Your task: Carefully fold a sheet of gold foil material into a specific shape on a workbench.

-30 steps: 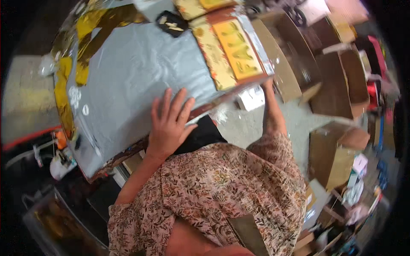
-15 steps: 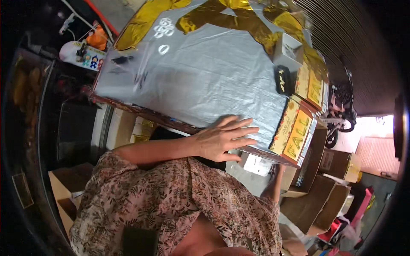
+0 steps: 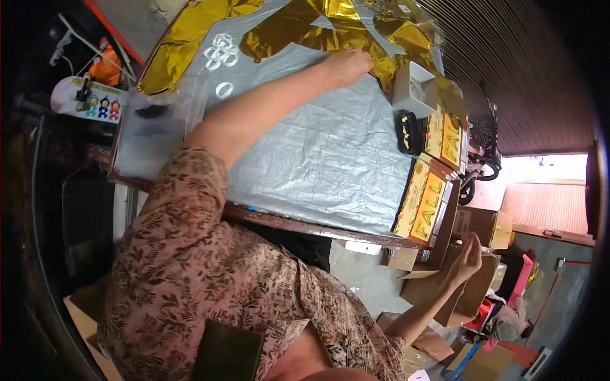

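My left arm reaches across the grey plastic-covered table to the far side. There my left hand is closed, its fingertips at the edge of a flat gold foil balloon; the fingertips are partly hidden. My right hand is raised off the table, past its front right corner. Its fingers are pressed together and nothing shows in them. Another gold foil piece lies at the far left. Close to it are white rings in a cluster and a single white ring.
A white open box and a black case stand at the table's right, beside printed boxes. Clear plastic bags lie at the left. Cardboard boxes fill the floor on the right; a skateboard is at the left.
My left hand has gone from the table's front edge, fingers spread, to the gold foil at the far side and closed. My right hand has come up from below the table edge, moving right.
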`<state>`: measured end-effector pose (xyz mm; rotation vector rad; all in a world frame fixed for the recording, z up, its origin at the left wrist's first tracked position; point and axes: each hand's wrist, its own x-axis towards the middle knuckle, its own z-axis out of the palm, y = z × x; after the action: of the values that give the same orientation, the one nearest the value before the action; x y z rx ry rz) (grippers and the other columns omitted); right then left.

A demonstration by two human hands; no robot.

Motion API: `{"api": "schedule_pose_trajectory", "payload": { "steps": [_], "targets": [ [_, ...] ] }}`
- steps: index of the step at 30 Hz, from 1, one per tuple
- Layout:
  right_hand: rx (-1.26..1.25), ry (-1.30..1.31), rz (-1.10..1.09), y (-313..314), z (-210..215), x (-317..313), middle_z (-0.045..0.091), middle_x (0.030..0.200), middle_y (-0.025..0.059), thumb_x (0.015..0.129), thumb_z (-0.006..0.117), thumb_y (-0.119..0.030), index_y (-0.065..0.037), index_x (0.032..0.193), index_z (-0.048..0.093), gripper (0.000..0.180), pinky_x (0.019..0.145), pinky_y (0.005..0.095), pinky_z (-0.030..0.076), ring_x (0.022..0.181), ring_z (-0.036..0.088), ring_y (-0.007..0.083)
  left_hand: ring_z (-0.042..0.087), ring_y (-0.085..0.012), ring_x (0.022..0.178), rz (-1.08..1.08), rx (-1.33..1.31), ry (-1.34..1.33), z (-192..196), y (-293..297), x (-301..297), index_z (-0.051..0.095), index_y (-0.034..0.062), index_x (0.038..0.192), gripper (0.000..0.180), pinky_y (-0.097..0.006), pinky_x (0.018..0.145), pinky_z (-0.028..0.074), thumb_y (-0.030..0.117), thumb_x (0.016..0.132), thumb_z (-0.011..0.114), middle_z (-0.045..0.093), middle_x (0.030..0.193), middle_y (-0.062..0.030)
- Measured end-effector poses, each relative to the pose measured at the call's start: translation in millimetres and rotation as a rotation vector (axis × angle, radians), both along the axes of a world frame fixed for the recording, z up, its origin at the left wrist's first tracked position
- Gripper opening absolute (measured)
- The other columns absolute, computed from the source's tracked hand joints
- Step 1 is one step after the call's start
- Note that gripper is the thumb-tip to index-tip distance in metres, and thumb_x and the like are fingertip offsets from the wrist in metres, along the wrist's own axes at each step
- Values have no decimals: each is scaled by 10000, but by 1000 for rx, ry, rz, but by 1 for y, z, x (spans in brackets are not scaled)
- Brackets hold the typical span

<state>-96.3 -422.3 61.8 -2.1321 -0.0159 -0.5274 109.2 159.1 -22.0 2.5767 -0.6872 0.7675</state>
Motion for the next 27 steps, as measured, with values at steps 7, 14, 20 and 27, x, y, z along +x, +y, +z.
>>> {"api": "schedule_pose_trajectory", "payload": {
  "steps": [7, 14, 20, 27],
  "targets": [
    [-106, 100, 260, 165, 75, 0, 760, 1123, 133, 1000, 608, 69, 91, 1220, 695, 237, 953, 290, 546, 1056, 714, 179, 736, -352, 893, -23, 227, 83, -13, -7, 50, 771, 63, 878, 153, -482, 783, 599, 103, 868, 623, 747, 938, -133],
    [-398, 103, 649, 301, 96, 62, 781, 1077, 120, 984, 628, 40, 48, 1173, 723, 211, 897, 290, 546, 1021, 722, 181, 742, -254, 763, 178, -568, 364, -17, 21, 63, 823, 134, 934, 269, -381, 726, 582, 365, 797, 814, 780, 850, -66],
    [-577, -232, 753, 393, 16, 168, 644, 1347, 209, 925, 569, 63, -3, 1435, 524, 516, 1053, 423, 493, 1211, 645, 358, 679, -130, 694, 271, -886, 633, -4, 26, 57, 826, 85, 886, 412, -309, 686, 551, 431, 697, 946, 770, 806, -28],
    [-1085, -409, 519, 418, -24, 257, 702, 1156, 237, 916, 582, -118, -42, 1260, 642, 358, 1115, 478, 425, 1214, 626, 388, 635, -102, 728, 88, -1643, 760, 8, 28, 59, 714, 67, 726, 279, -273, 684, 534, 266, 805, 892, 692, 753, -14]
  ]
}}
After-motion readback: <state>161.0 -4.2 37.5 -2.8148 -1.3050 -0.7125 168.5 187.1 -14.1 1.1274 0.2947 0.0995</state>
